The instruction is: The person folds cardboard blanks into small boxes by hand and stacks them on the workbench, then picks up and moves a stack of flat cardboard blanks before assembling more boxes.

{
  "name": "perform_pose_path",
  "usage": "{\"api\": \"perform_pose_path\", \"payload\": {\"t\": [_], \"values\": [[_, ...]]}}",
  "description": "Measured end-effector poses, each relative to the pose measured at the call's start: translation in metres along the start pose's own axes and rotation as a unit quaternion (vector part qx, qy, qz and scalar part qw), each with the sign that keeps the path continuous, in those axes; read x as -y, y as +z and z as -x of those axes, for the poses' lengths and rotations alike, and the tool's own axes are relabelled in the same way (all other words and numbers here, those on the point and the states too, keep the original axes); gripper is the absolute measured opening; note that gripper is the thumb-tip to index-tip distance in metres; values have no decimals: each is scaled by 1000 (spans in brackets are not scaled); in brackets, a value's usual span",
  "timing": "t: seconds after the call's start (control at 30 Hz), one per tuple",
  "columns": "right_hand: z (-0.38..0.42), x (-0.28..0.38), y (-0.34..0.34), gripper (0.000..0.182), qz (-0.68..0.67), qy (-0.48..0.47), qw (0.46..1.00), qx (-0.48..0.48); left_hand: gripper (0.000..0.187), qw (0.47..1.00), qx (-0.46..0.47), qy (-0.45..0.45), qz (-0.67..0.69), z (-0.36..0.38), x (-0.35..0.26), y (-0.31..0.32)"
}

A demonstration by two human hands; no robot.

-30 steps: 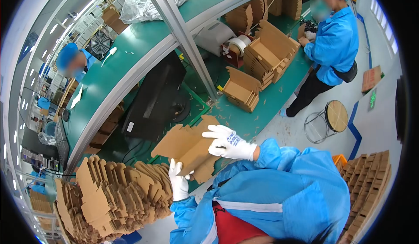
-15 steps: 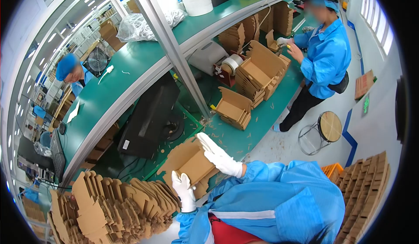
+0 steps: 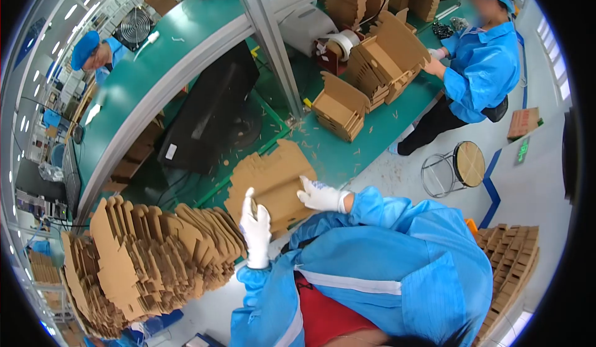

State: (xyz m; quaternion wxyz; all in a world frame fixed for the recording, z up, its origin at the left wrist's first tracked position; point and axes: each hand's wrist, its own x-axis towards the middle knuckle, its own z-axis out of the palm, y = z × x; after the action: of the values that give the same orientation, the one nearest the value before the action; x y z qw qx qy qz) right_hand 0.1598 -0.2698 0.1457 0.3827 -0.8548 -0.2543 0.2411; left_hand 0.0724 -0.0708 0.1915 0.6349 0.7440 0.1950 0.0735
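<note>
A brown cardboard box blank (image 3: 279, 191) lies before me, creased across its middle, with notched flaps at its far edge. My left hand (image 3: 256, 232), in a white glove, grips its left side with the thumb and fingers around the edge. On the opposite side, my right hand (image 3: 324, 196), also gloved in white, holds the edge with bent fingers. Part of the right fingertips is hidden by the cardboard. To the left stands a large stack of flat cardboard blanks (image 3: 155, 254).
Folded boxes (image 3: 338, 108) sit on the green bench (image 3: 329, 154), which is strewn with scraps. A black monitor (image 3: 208, 108) and a metal post (image 3: 270, 42) stand beyond. A co-worker (image 3: 484, 67) handles boxes at right, near a round stool (image 3: 470, 164).
The cardboard looks flatter and more spread out. My right hand has gone from fingers extended over its far side to gripping its right edge. The view has shifted, and the co-worker's hands reach the stacked boxes.
</note>
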Motion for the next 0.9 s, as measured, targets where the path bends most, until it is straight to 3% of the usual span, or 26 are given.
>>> {"api": "perform_pose_path", "payload": {"t": [0.03, 0.07, 0.1, 0.17, 0.2, 0.27, 0.3, 0.37, 0.43, 0.5, 0.53, 0.63, 0.67, 0.7, 0.77, 0.8, 0.83, 0.87, 0.9], "values": [[4, 14, -15, 71, -69, 28, 997, 11, 47, 1000, -11, -4, -1, -8, 8, -4], [7, 19, -20, 76, -101, -34, 993, -54, 48, 999, -32, 34, -10, -13, 2, -3], [9, 26, -26, 80, -132, -97, 979, -118, 50, 998, -59, 5, -14, -17, -2, -6], [20, 40, -55, 79, -33, -204, 968, -138, 53, 996, -62, -56, 36, -24, -2, -15], [28, 50, -62, 68, 16, -225, 964, -143, 54, 994, -46, -62, 71, -29, 0, -16], [22, 38, -55, 58, 118, -279, 951, -65, 57, 991, 19, -86, 98, -28, -3, -4], [28, 35, -51, 50, 94, -273, 952, -100, 54, 991, 6, -84, 107, -28, -4, 3], [27, 35, -51, 47, -114, -263, 942, -175, 52, 988, -25, -78, 132, -29, -4, 6], [11, 21, -55, 48, -255, -150, 920, -258, 58, 979, -20, -38, 200, -28, -9, 4], [17, 36, -92, 57, -311, 85, 947, -5, 54, 986, -15, -53, 157, -27, -10, 0], [9, 20, -84, 67, -360, 73, 928, 66, 52, 989, -20, -62, 131, -25, -12, 2], [-5, 10, -74, 68, -374, 78, 916, 119, 51, 997, -52, -41, 50, -20, -17, 7], [-3, 22, -73, 51, -336, 80, 936, 70, 51, 998, -64, -11, 5, -16, -22, 8], [-6, 20, -69, 51, -335, 82, 936, 76, 51, 998, -63, 2, -25, -10, -33, 11], [-20, 3, -50, 30, -210, 103, 969, 84, 50, 993, -69, 58, -74, -4, -29, 19], [-27, -19, -31, 20, 8, -28, 1000, -11, 53, 952, -91, 179, -232, 0, -32, 25], [-31, -30, -14, 20, 5, -27, 1000, -8, 53, 920, -96, 225, -307, 9, -46, 32], [-36, -38, -1, 21, 38, -88, 992, -79, 52, 933, -82, 162, -309, 16, -51, 38], [-40, -47, 13, 23, 71, -148, 975, -149, 52, 934, -83, 160, -309, 15, -46, 38]]}}
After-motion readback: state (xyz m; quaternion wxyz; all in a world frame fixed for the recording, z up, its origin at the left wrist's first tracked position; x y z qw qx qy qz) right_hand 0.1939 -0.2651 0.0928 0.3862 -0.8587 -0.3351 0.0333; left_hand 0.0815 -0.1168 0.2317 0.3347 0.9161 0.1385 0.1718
